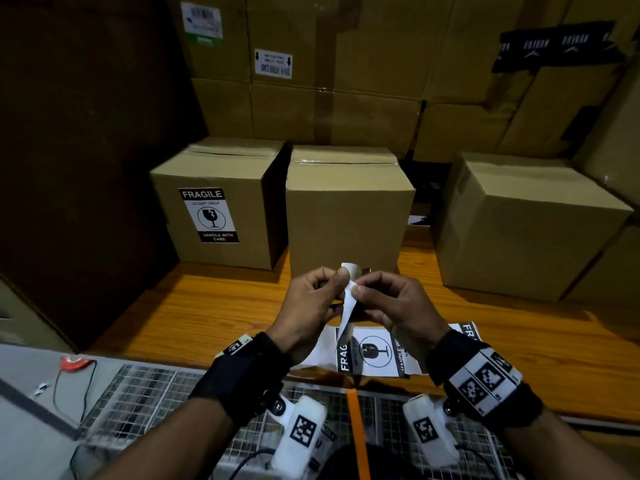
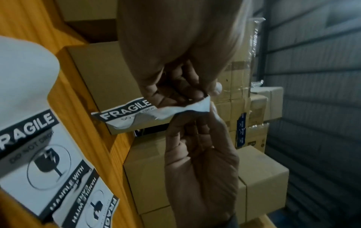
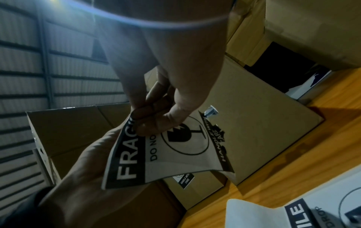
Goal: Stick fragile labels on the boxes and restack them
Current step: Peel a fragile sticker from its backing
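Orange-brown wood-grain tabletop, three plain brown cardboard boxes standing on it in a row, left box (black-and-white fragile sticker on its front), middle box, right box, loose black-and-white fragile label sheets lying flat at the near edge

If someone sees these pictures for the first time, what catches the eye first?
First, the two hands, left hand and right hand, pinching a fragile label above the wooden table. Next, the left box behind them, already wearing its black-and-white sticker, beside the plain middle box.
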Motion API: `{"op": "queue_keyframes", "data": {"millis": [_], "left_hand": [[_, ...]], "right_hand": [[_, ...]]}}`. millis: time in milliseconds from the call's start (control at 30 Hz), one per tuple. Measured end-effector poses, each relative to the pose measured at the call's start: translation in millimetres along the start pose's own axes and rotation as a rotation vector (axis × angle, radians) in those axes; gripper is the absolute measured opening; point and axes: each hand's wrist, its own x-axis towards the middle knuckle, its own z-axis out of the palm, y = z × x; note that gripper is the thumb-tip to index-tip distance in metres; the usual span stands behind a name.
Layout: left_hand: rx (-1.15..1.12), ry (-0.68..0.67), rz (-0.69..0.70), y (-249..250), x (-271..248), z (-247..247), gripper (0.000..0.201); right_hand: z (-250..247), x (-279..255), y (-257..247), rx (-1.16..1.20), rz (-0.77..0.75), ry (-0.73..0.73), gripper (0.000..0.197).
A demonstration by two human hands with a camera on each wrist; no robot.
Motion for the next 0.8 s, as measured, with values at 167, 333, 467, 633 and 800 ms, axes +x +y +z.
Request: {"op": "queue_keyframes", "data": {"millis": [167, 333, 467, 633, 800], "left_hand": [[-0.136, -0.038, -0.038, 4.1, -2.4, 2.3, 0.025], [-0.146, -0.035, -0.013, 6.9, -2.7, 6.7, 0.025], [-0.095, -0.017, 0.040, 6.8, -2.0, 10.5, 0.025], [-0.139, 0.025, 0.047, 13.1, -0.3, 10.2, 0.022], [0.004, -0.050, 0.093, 35.8, 5.0, -0.1, 0.027]], "right_hand": [[5.7, -2.4, -5.0, 0.100, 0.011, 0.016, 0.012], [7.1, -3.8, -6.2, 0.123, -0.007, 0.052, 0.002], [8.8, -8.2, -8.7, 0.123, -0.035, 0.069, 0.007], [2.5, -7.4, -12.7, 0.204, -0.049, 0.113, 0.017], [-8.7, -6.5, -20.5, 0.155, -0.046, 0.087, 0.007]]}}
